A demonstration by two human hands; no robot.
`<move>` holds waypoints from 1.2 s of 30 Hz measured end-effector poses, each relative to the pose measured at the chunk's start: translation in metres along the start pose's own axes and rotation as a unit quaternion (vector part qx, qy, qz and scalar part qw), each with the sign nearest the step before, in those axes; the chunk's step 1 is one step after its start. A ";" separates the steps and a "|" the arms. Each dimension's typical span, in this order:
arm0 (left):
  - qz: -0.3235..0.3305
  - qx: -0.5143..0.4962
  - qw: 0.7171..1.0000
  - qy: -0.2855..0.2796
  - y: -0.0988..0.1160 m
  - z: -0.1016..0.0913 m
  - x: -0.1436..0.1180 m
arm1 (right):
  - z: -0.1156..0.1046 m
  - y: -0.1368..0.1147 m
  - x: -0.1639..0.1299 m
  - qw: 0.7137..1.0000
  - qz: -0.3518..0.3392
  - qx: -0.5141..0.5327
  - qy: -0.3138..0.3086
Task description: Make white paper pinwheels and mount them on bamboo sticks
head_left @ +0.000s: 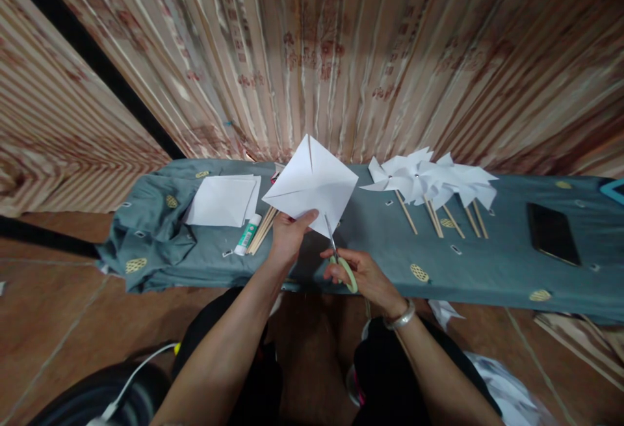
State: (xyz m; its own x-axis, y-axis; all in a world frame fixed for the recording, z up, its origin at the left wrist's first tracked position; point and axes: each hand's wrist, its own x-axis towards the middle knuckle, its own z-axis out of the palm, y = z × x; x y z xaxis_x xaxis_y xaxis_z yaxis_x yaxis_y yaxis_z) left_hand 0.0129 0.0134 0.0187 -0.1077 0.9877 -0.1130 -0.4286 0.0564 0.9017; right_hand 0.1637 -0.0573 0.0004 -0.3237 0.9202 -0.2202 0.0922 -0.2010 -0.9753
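At the centre of the frame, just above your knees, your left hand [288, 234] pinches the lower corner of a white paper square [312, 185], thumb on top, holding it tilted up on its point; a short slit already shows at its upper corner. Your right hand [363, 276] grips green-handled scissors [340, 258], fingers through the loops, the blades pointing up and touching the paper's lower right edge — whether the blades are parted you cannot tell from here.

Behind the paper runs a low bench under a grey-green cloth [487, 263] with gold motifs; left of centre on it lies a stack of white sheets [221, 201], and just beside that a glue stick [247, 234] with a green label and a bundle of wooden sticks [264, 227], partly hidden by your left hand. Right of centre, finished white pinwheels [429, 179] lie overlapping in a row, their sticks pointing toward you; further right — well apart from them — a dark phone [552, 233] rests flat. A striped curtain [341, 42] fills the top of the frame.
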 end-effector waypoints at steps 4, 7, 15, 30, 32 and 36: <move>0.005 0.006 1.000 0.004 0.000 0.000 0.000 | 0.001 0.002 0.000 1.000 0.008 0.022 -0.001; 0.001 0.006 1.000 0.008 0.000 0.000 0.000 | 0.001 0.002 0.000 1.000 0.011 0.024 0.002; -0.001 0.002 1.000 0.005 0.000 0.000 0.000 | 0.003 0.000 0.001 0.999 0.024 0.035 0.017; 0.001 0.002 1.000 0.003 0.000 -0.002 0.002 | 0.007 0.002 0.003 0.996 0.033 0.076 0.031; 0.004 0.006 1.000 0.006 -0.001 -0.002 0.002 | 0.008 0.002 0.003 0.996 0.035 0.077 0.031; 0.003 0.013 1.000 -0.002 -0.002 -0.003 0.000 | 0.007 0.002 0.003 0.996 0.031 0.071 0.038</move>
State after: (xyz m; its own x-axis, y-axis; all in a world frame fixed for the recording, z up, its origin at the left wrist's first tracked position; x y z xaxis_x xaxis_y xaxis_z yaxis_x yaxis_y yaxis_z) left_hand 0.0115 0.0129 0.0154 -0.1073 0.9885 -0.1065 -0.4041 0.0546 0.9131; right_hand 0.1559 -0.0573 -0.0019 -0.2493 0.9262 -0.2829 -0.0265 -0.2986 -0.9540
